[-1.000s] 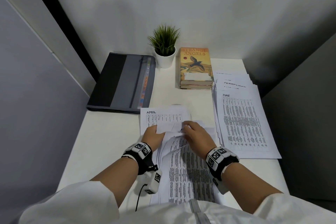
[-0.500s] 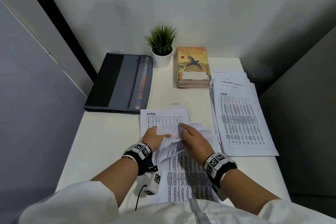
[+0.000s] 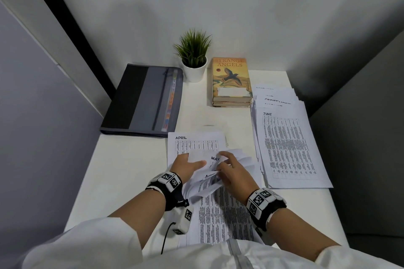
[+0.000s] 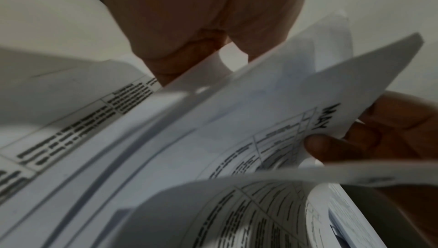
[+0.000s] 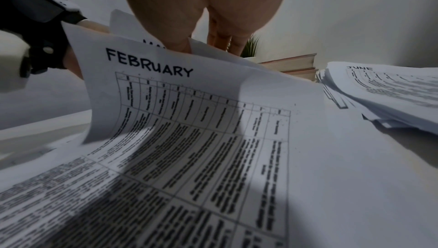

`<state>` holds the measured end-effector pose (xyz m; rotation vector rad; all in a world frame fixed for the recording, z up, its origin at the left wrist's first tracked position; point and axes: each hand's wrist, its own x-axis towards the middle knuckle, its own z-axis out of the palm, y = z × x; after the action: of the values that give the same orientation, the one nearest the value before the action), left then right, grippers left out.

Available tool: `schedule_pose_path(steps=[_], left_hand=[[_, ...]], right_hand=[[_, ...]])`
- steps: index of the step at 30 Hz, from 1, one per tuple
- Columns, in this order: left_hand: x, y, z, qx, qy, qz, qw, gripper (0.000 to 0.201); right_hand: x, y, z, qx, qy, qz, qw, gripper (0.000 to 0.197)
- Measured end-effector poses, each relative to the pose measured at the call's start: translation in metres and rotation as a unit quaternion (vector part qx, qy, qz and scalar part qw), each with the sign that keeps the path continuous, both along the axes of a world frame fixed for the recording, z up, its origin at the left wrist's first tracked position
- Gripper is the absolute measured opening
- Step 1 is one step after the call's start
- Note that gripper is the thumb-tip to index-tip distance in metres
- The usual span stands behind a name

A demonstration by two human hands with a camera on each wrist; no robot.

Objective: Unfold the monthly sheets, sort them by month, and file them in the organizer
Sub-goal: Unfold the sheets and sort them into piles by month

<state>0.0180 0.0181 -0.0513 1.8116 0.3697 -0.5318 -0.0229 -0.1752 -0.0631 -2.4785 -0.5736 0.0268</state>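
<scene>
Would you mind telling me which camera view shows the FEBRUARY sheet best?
The right wrist view: the FEBRUARY sheet fills it, heading readable. The head view shows only curled pages, heading hidden; the left wrist view shows blurred pages, only MAY legible.

The right hand [image 3: 235, 176] covers most of the MAY sheet [image 3: 215, 160], and the crumpled papers beneath it are too jumbled to count. Under the JUNE sheet [image 3: 286, 148], the stacked sheets [image 3: 276, 99] show only partial titles. The organizer [image 3: 144, 100] tab labels are too small to read. In the left wrist view, the table text is blurred.
</scene>
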Motion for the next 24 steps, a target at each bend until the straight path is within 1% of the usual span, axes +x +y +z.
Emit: schedule_pose_path(steps=[4, 6, 7, 8, 10, 11, 12, 13, 14, 15, 16, 17, 18, 21, 24], left_hand=[[0.0, -0.002, -0.002, -0.003, 0.004, 0.005, 1.0, 0.03], [-0.001, -0.003, -0.004, -0.007, -0.013, 0.01, 1.0, 0.034], [-0.002, -0.003, -0.007, 0.021, -0.035, 0.002, 0.999, 0.043], [-0.002, -0.003, -0.009, 0.07, -0.068, -0.015, 0.995, 0.058], [-0.001, 0.0, -0.011, 0.167, -0.147, -0.054, 0.973, 0.087], [-0.001, 0.001, -0.011, 0.206, -0.174, -0.077, 0.96, 0.091], [0.0, 0.002, -0.009, 0.235, -0.194, -0.104, 0.947, 0.084], [0.001, 0.003, -0.008, 0.251, -0.207, -0.135, 0.936, 0.066], [0.002, 0.003, -0.006, 0.248, -0.212, -0.162, 0.931, 0.043], [0.004, 0.002, -0.003, 0.222, -0.202, -0.178, 0.937, 0.023], [0.004, 0.001, 0.001, 0.172, -0.179, -0.178, 0.952, 0.011], [0.003, 0.0, 0.005, 0.118, -0.155, -0.165, 0.967, 0.012], [0.003, -0.002, 0.008, 0.082, -0.139, -0.143, 0.977, 0.016], [0.002, -0.003, 0.02, 0.065, -0.139, -0.11, 0.982, 0.017], [0.003, 0.0, 0.035, 0.021, -0.173, -0.061, 0.983, 0.021]], right_hand=[[0.0, 0.001, -0.002, 0.004, 0.014, -0.014, 1.0, 0.012], [0.0, 0.002, -0.001, 0.008, 0.016, -0.017, 1.0, 0.012], [0.0, 0.003, 0.001, 0.01, 0.016, -0.016, 1.0, 0.012], [0.0, 0.003, 0.002, 0.01, 0.017, -0.016, 1.0, 0.011], [0.0, 0.004, 0.004, 0.007, 0.022, -0.017, 1.0, 0.011], [0.0, 0.004, 0.005, 0.004, 0.025, -0.019, 1.0, 0.011], [0.001, 0.004, 0.006, 0.002, 0.028, -0.02, 0.999, 0.011], [0.001, 0.004, 0.007, 0.0, 0.029, -0.02, 0.999, 0.01], [0.001, 0.004, 0.008, -0.003, 0.029, -0.017, 0.999, 0.01], [0.002, 0.004, 0.01, -0.011, 0.028, -0.011, 0.999, 0.01], [0.003, 0.003, 0.011, -0.024, 0.026, -0.002, 0.999, 0.011], [0.004, 0.003, 0.013, -0.04, 0.023, 0.01, 0.999, 0.012], [0.005, 0.002, 0.014, -0.052, 0.019, 0.022, 0.998, 0.013], [0.008, -0.001, 0.018, -0.07, 0.013, 0.043, 0.997, 0.013], [0.008, -0.005, 0.02, -0.076, 0.014, 0.041, 0.996, 0.014]])
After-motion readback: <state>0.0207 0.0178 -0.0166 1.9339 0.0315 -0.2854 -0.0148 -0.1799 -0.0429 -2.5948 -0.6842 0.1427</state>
